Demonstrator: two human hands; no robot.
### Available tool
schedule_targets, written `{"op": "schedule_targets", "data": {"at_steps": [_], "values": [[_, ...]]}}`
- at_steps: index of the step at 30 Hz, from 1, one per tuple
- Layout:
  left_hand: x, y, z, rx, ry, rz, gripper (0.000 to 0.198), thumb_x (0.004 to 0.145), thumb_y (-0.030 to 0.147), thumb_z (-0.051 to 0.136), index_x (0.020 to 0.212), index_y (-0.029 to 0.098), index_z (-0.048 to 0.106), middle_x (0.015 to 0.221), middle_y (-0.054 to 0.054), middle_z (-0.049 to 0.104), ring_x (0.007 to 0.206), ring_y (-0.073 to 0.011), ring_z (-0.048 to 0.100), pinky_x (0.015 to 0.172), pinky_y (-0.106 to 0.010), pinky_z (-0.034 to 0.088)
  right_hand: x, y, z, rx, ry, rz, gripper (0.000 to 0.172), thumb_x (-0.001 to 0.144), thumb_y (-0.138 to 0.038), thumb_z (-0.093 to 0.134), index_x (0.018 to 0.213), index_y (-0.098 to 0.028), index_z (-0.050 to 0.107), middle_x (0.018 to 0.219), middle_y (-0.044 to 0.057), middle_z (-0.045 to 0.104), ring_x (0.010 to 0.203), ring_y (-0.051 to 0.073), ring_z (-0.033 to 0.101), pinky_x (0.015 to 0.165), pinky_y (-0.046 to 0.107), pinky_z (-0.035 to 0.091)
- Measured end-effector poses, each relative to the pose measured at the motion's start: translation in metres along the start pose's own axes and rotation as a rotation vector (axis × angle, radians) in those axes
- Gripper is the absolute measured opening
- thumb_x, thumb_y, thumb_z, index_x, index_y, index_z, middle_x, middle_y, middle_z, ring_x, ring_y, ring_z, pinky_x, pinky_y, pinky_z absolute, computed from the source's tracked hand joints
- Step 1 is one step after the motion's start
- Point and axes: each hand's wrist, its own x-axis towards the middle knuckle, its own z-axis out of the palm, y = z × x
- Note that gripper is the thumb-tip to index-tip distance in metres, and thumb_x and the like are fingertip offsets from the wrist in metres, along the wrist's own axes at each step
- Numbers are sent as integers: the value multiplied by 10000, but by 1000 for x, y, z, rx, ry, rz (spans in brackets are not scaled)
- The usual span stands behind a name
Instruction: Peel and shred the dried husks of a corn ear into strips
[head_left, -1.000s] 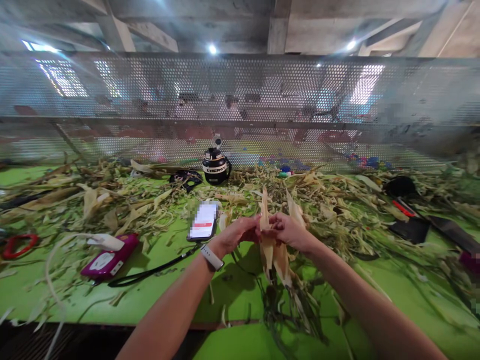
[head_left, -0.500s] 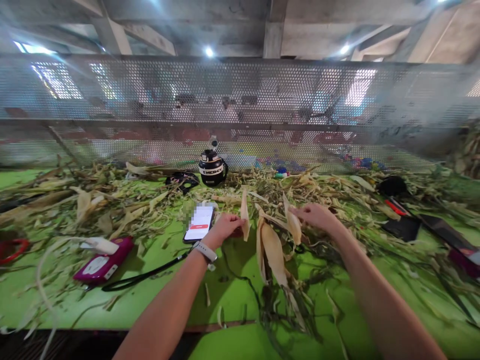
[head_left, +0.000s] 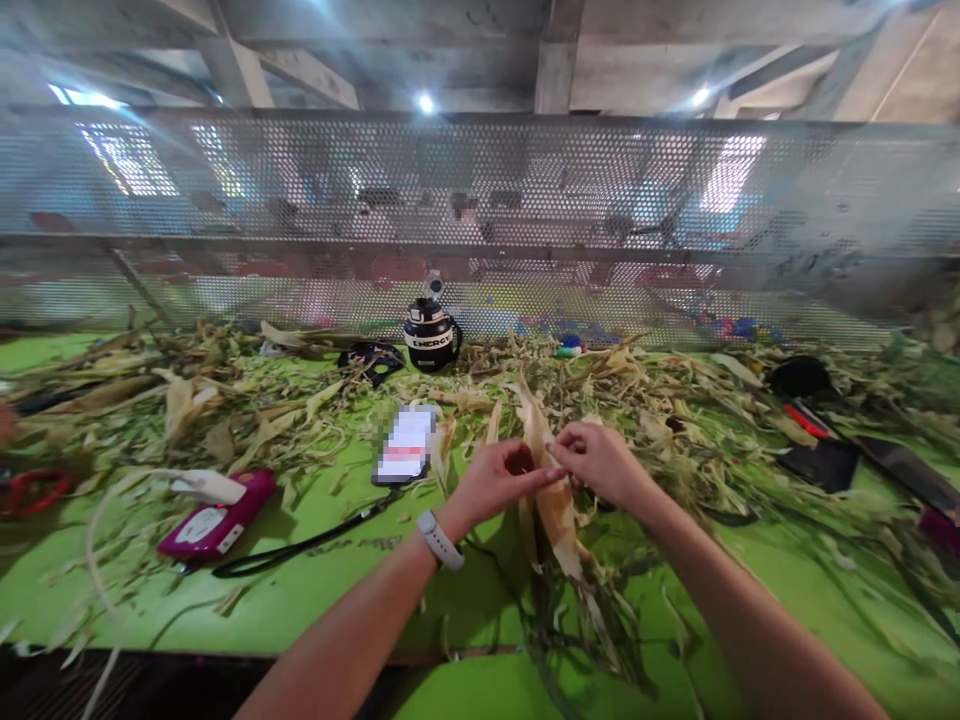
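Observation:
A dried corn ear in its pale husk (head_left: 553, 500) stands upright over the green table (head_left: 315, 590), its dark stalk trailing toward me. My left hand (head_left: 496, 478) grips the husk from the left, fingers curled around it; a pale watch sits on that wrist. My right hand (head_left: 600, 462) pinches a husk leaf near the top from the right. The two hands almost touch at the ear. Husk tips (head_left: 531, 405) rise above the fingers.
Husks and stalks (head_left: 225, 400) litter the table. A phone (head_left: 406, 447) lies left of my hands, a magenta device (head_left: 214, 520) with a black cord farther left. A black jug (head_left: 430, 336) stands at the perforated metal screen. Black tools (head_left: 825, 460) lie right.
My hands pulled apart, spreading husk leaves to left and right half a second ago. Now they have come back together on the ear.

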Motion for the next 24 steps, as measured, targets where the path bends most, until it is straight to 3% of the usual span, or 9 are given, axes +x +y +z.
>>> {"op": "schedule_targets", "data": {"at_steps": [2,6,16,20,24], "values": [[1,-3,1,-196,-108,-72,448,616,532,706,786,122,640,682,-20,618,587,-106,535,558,-223,434,0,0,9,102,-70,-11,222,746,-389,566,646,-195,524,493,-37,538,397,108,522,398,208,393],[3,-5,-7,-390,-153,-162,480,619,557,694,787,109,658,664,-19,605,572,-98,551,567,-234,482,6,8,12,274,-147,-31,294,749,-469,575,695,-187,512,537,-40,525,431,102,516,433,221,426],[4,-5,-9,-333,-166,-141,460,631,530,699,770,96,635,652,-7,592,562,-84,552,549,-204,483,6,9,14,331,-274,35,442,633,-547,687,746,-160,505,586,-49,512,452,76,466,419,210,396],[3,-5,-12,-397,-288,-171,441,648,499,706,835,105,648,727,-40,632,634,-118,596,585,-226,511,8,13,14,404,-388,21,430,662,-546,665,752,-140,553,597,-32,545,451,69,471,444,211,412],[1,-2,-17,-453,-379,-194,428,681,488,686,875,107,658,784,-70,650,696,-154,623,610,-265,535,6,10,9,417,-403,1,403,687,-513,659,796,-132,584,609,-31,543,466,58,451,442,191,395]]}}
